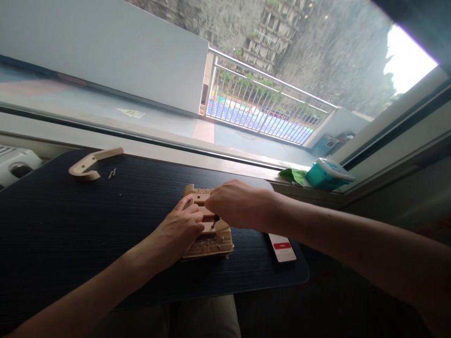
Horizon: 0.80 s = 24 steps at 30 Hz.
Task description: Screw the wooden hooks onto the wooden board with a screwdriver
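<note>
My right hand [230, 204] is closed around a screwdriver-like hand tool [215, 219], its handle hidden in the fist. The tool's dark collar and thin metal tip point down at the lower bar of a light slatted wooden piece [208, 228]. From the left side my left hand [185, 218] grips this wooden piece, fingers bent over its edge. A small dark hole shows in the upper bar. Under the piece lies a thick brown board [207, 251], with wood shavings [211, 241] scattered on its near part.
A bent wooden piece with holes [88, 164] and several small metal screws or pins [112, 173] lie at the dark table's [148, 188] far left. A lit phone [283, 249] is near the right edge. On the sill are a green cloth [293, 176] and a teal box [326, 174].
</note>
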Each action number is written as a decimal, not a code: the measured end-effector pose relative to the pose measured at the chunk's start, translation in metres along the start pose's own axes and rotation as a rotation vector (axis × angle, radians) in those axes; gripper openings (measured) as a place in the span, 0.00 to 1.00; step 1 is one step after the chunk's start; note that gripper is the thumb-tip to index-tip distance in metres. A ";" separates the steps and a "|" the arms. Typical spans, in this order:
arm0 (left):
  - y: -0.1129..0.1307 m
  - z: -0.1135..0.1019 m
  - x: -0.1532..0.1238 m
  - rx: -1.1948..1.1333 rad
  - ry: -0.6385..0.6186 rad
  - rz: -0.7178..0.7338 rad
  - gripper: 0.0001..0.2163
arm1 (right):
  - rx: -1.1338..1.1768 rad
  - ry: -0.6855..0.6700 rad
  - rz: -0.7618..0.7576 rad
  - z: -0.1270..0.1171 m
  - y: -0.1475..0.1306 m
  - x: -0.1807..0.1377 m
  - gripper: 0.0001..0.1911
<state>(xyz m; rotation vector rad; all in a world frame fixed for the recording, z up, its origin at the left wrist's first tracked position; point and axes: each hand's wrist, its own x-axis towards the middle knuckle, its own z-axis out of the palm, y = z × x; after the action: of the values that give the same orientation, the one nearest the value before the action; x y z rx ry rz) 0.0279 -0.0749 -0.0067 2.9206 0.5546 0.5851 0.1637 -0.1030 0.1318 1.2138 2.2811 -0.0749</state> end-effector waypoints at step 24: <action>0.000 0.001 0.000 -0.025 -0.018 -0.002 0.08 | -0.003 0.072 -0.046 0.023 -0.001 0.006 0.11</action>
<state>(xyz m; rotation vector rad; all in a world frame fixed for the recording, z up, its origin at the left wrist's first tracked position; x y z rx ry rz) 0.0281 -0.0750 -0.0077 2.8983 0.5435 0.5613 0.1702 -0.1057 0.1096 1.1808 2.3704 -0.0452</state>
